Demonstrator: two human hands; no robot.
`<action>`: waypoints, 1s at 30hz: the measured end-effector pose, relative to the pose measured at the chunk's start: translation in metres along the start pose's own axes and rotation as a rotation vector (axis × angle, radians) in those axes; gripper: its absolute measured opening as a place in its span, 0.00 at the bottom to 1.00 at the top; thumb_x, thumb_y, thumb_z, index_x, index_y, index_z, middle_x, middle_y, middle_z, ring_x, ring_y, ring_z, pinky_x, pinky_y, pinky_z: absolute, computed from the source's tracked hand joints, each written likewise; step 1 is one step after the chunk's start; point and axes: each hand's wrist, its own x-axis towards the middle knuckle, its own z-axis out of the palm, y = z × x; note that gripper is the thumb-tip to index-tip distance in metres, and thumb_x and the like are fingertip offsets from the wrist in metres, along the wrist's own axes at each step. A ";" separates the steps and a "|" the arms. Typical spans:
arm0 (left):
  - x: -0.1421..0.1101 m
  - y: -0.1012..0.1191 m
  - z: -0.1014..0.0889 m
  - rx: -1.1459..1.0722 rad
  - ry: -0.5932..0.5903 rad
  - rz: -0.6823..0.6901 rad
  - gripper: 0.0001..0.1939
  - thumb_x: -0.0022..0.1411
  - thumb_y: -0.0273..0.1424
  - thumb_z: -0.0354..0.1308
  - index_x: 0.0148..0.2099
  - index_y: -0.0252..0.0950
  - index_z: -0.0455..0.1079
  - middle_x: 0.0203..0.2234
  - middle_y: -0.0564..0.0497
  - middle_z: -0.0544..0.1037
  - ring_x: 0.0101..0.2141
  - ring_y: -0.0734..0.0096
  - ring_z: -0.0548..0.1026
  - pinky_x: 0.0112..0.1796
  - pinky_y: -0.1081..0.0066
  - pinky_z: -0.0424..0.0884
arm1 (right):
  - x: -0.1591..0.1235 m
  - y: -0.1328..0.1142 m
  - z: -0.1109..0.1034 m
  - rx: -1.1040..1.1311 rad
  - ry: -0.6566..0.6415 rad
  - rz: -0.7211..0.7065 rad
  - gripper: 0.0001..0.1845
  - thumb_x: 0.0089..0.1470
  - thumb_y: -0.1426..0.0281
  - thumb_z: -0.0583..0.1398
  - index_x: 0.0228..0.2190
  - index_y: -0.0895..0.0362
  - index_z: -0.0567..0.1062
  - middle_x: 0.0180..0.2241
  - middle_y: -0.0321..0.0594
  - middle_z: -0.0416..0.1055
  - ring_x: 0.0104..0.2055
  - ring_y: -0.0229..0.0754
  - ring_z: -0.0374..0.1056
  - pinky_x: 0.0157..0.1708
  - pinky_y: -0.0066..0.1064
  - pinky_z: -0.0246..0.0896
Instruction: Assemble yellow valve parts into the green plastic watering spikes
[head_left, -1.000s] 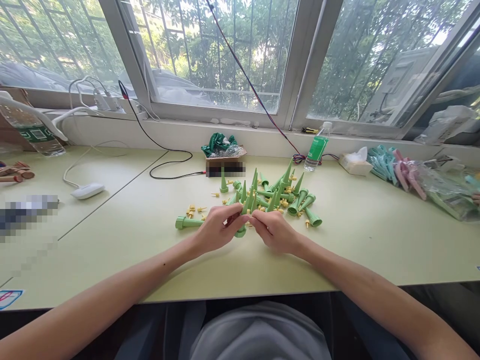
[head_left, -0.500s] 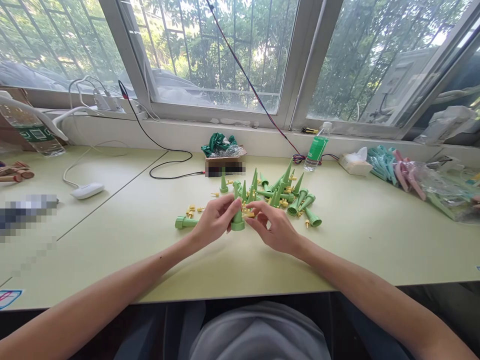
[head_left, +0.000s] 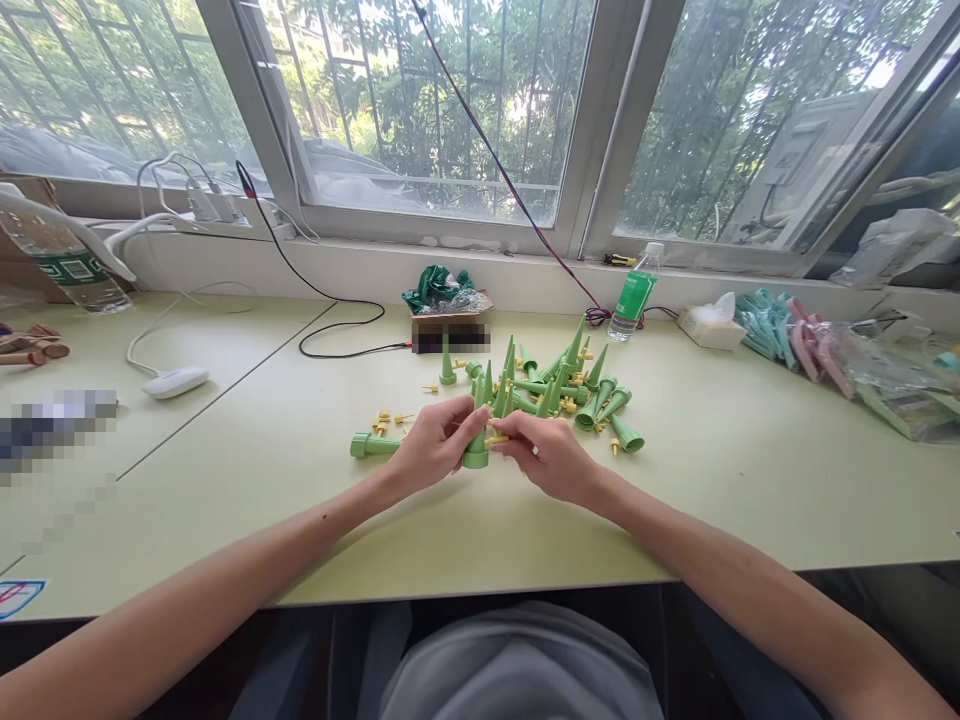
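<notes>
My left hand (head_left: pixel 433 445) is closed around a green plastic watering spike (head_left: pixel 475 457), held upright with its ribbed cap at the bottom and its point up. Close by on the right, my right hand (head_left: pixel 551 455) pinches a small yellow valve (head_left: pixel 496 439) against the spike's side, just above the cap. Whether the valve sits in the spike is hidden by the fingers. Behind both hands lies a heap of green spikes (head_left: pixel 574 350), some standing, some on their sides, mixed with small yellow valves. One more spike (head_left: pixel 373 445) lies beside my left hand.
Loose yellow valves (head_left: pixel 382 420) lie left of the heap. A small cardboard box (head_left: pixel 480 300) with green plastic stands behind it. A water bottle (head_left: pixel 634 295), a tissue pack (head_left: pixel 711 325) and bagged items (head_left: pixel 810 345) line the back right. A white mouse-like device (head_left: pixel 175 382) lies left.
My right hand has moved slightly in toward the green spike, bringing the yellow valve against it, and its fingers have drawn together. The spike has lowered a little.
</notes>
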 end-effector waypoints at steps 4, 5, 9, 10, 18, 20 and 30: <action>0.000 -0.001 0.001 0.042 0.010 0.030 0.24 0.70 0.46 0.52 0.27 0.38 0.52 0.15 0.61 0.56 0.12 0.80 0.62 0.12 0.79 0.56 | 0.000 0.001 -0.001 -0.019 -0.006 -0.016 0.12 0.68 0.62 0.54 0.36 0.55 0.71 0.24 0.34 0.69 0.24 0.36 0.60 0.26 0.26 0.55; 0.000 -0.001 0.001 0.063 0.017 0.046 0.24 0.70 0.45 0.52 0.27 0.38 0.51 0.15 0.61 0.56 0.12 0.80 0.62 0.13 0.78 0.56 | 0.000 0.001 -0.001 -0.021 -0.013 -0.018 0.12 0.69 0.62 0.54 0.36 0.55 0.71 0.25 0.34 0.69 0.24 0.36 0.60 0.26 0.26 0.55; -0.001 -0.002 0.000 0.183 0.054 0.149 0.22 0.70 0.42 0.52 0.27 0.38 0.51 0.15 0.60 0.57 0.14 0.80 0.61 0.16 0.77 0.55 | 0.001 -0.001 -0.002 -0.029 -0.038 -0.053 0.14 0.70 0.63 0.51 0.35 0.56 0.70 0.26 0.36 0.69 0.24 0.36 0.60 0.28 0.27 0.55; -0.001 -0.002 -0.001 0.206 0.051 0.173 0.22 0.71 0.41 0.51 0.27 0.38 0.51 0.15 0.60 0.58 0.15 0.79 0.61 0.17 0.77 0.56 | 0.002 -0.002 -0.003 -0.034 -0.046 -0.067 0.14 0.70 0.64 0.51 0.34 0.55 0.69 0.25 0.36 0.68 0.25 0.36 0.60 0.28 0.27 0.55; -0.002 0.003 -0.002 0.289 0.060 0.319 0.20 0.71 0.37 0.51 0.27 0.38 0.52 0.16 0.58 0.58 0.19 0.77 0.56 0.20 0.75 0.53 | 0.002 -0.005 -0.005 -0.086 -0.109 -0.038 0.17 0.70 0.66 0.46 0.27 0.53 0.56 0.22 0.30 0.56 0.21 0.36 0.50 0.25 0.27 0.45; -0.002 0.002 -0.001 0.273 0.054 0.308 0.19 0.70 0.37 0.52 0.27 0.37 0.54 0.17 0.58 0.59 0.20 0.77 0.56 0.20 0.75 0.54 | 0.002 -0.005 -0.005 -0.089 -0.101 -0.027 0.17 0.70 0.65 0.46 0.27 0.52 0.55 0.22 0.30 0.54 0.22 0.36 0.49 0.25 0.27 0.44; -0.001 0.001 -0.002 0.183 -0.074 0.245 0.10 0.69 0.35 0.56 0.36 0.34 0.66 0.29 0.50 0.74 0.29 0.73 0.73 0.29 0.74 0.74 | 0.003 -0.003 -0.004 -0.106 0.022 0.061 0.18 0.70 0.63 0.46 0.28 0.53 0.58 0.22 0.31 0.57 0.22 0.35 0.50 0.25 0.27 0.45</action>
